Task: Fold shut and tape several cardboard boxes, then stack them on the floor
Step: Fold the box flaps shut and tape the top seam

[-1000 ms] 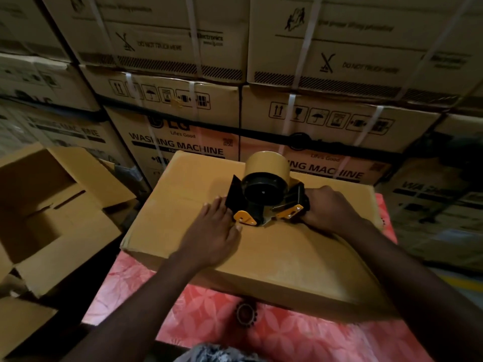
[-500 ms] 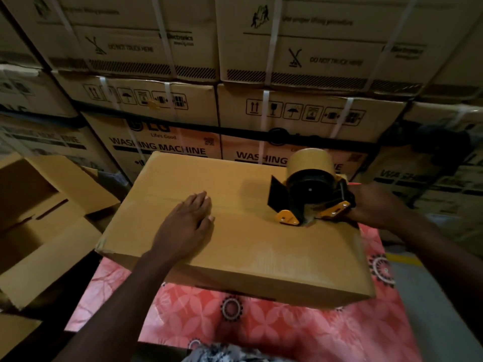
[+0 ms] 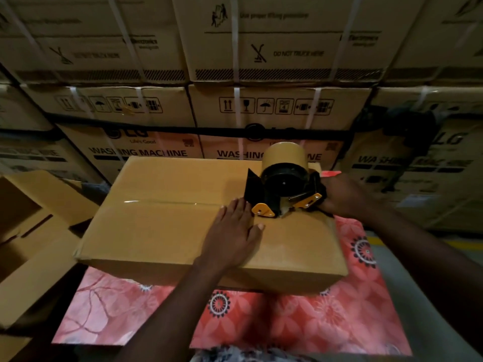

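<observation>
One closed cardboard box (image 3: pixel 162 231) lies on the red-clothed table (image 3: pixel 287 320). The left hand (image 3: pixel 232 236) rests flat on it, fingers (image 3: pixel 236 209) straight and close together. The right hand (image 3: pixel 342 194) grips the one tape dispenser (image 3: pixel 283 189) standing on the box top. One open box (image 3: pixel 31 231) sits to the left.

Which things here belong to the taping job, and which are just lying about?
Job: closed brown cardboard box, black-and-yellow tape dispenser, left hand, right hand, open empty cardboard box (likely next).
Lying about: strapped washing-machine cartons, red floral tablecloth.
</observation>
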Motion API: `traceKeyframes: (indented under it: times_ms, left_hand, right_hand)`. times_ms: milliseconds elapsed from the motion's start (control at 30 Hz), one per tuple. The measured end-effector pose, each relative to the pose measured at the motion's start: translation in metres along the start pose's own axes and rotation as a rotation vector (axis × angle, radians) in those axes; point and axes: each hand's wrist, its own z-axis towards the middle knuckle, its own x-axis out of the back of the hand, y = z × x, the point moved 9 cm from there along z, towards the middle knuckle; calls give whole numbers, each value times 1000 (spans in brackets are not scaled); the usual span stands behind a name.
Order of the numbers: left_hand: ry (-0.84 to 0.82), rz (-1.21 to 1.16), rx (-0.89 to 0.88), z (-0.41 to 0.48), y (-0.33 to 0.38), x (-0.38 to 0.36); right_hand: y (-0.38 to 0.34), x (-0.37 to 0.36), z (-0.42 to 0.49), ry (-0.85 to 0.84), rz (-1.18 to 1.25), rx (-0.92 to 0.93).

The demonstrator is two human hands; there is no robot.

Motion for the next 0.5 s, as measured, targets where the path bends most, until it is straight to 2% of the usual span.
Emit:
traceKeyframes:
  times_ms: [267, 433, 500]
  left_hand:
    - [22, -76, -4, 1, -8, 3]
    - [27, -87, 10, 0, -5, 6]
    - [52, -73, 12, 0, -3, 8]
  right_hand:
    - [9, 22, -20, 3, 95, -40]
    - [64, 61, -64, 72, -23, -50]
    - [90, 59, -77, 56, -30, -165]
